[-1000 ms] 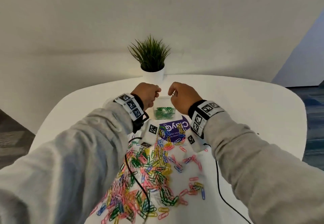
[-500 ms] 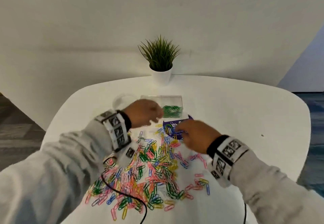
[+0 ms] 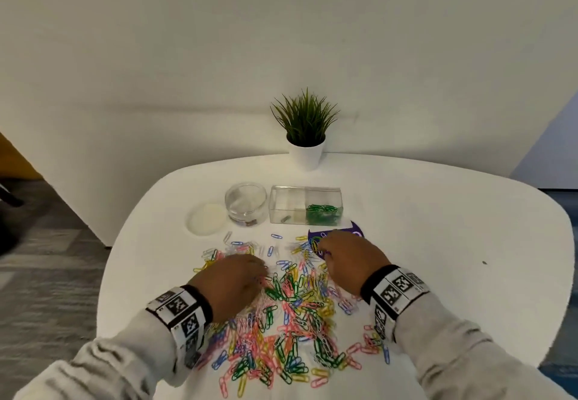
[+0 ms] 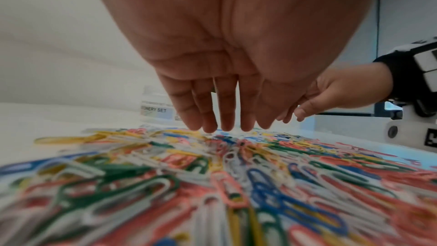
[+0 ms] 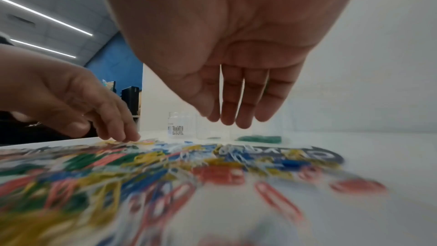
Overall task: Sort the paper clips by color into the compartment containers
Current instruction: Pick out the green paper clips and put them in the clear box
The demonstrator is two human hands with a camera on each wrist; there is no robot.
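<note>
Left hand [image 3: 230,282] fingers [image 4: 224,111] straight above paper clips [image 3: 291,312], right hand [image 3: 347,262] fingers [image 5: 238,104] likewise, both empty

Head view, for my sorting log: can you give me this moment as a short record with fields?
clips: mixed colours, loose pile on the white table
box: clear, two compartments; green clips in its right one
jar: round, clear, left of the box; lid beside it
left hand: fingers straight, tips down on the pile
right hand: open above the pile, grip on nothing
plant: potted, at the far edge
</note>
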